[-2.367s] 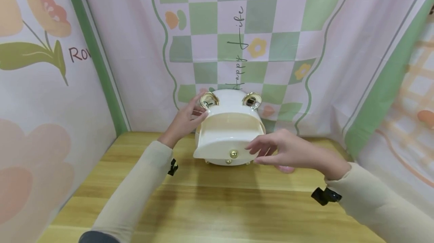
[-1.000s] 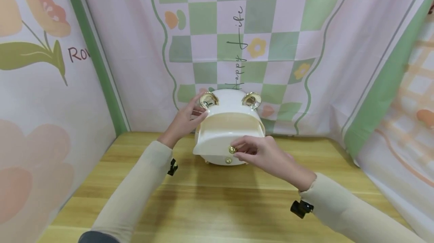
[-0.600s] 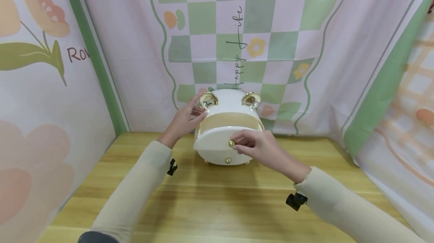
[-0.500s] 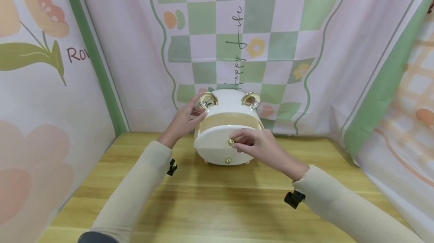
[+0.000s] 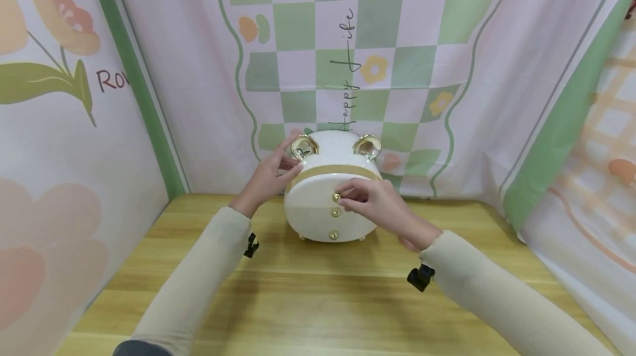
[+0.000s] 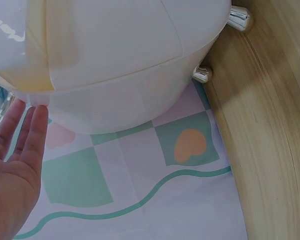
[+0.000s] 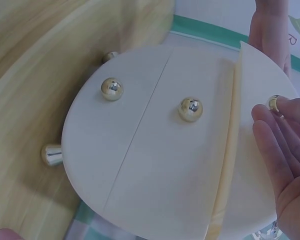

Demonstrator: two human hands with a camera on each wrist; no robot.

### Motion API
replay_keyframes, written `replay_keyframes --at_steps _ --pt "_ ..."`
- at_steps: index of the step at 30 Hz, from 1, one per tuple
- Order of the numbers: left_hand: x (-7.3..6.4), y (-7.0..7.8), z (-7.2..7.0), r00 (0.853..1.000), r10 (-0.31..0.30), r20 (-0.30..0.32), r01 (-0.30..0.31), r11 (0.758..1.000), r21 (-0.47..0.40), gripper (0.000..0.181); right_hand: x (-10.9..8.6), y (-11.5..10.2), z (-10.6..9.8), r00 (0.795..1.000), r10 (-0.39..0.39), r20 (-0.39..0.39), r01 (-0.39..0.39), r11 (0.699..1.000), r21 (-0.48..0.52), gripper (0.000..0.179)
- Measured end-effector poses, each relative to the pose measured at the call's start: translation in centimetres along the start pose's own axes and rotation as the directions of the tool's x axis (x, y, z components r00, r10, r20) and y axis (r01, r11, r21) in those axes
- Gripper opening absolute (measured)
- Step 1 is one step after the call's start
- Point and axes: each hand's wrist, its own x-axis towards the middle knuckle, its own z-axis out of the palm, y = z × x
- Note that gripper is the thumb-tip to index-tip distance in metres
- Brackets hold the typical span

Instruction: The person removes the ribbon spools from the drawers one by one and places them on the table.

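Note:
A white rounded box with gold-rimmed round ears and short gold feet stands at the back of the wooden table. Its top drawer sits slightly out, a tan strip showing behind its front. My right hand pinches the top gold knob between thumb and fingers. Below it are a middle knob and a bottom knob. My left hand rests against the box's upper left side beside an ear; in the left wrist view its fingers look straight, touching the wall.
Behind the box hangs a checkered cloth, with printed cloths at both sides. The wooden table stretches in front. Something pink, partly hidden, lies beneath my right forearm.
My right hand first hovered apart, then took hold of the top knob. It has pushed the drawer inward, narrowing the gap and uncovering the middle knob. My left hand has stayed in place.

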Motion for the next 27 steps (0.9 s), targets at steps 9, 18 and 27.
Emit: replay_keyframes --at_steps 9,18,27 --pt "0.0 0.0 0.0 1.000 -0.007 -0.008 0.007 1.000 0.015 0.075 1.2 1.0 0.1 0.999 -0.012 -0.032 0.010 0.999 -0.047 0.019" --pt "0.0 0.0 0.0 1.000 -0.014 -0.009 0.014 1.000 0.009 0.073 2.0 1.5 0.2 0.999 0.005 -0.043 -0.007 0.999 -0.048 0.020" --pt "-0.1 0.0 0.0 1.000 -0.028 0.008 0.028 1.000 -0.007 0.072 2.4 2.2 0.3 0.998 0.004 -0.068 -0.007 0.999 -0.047 0.018"
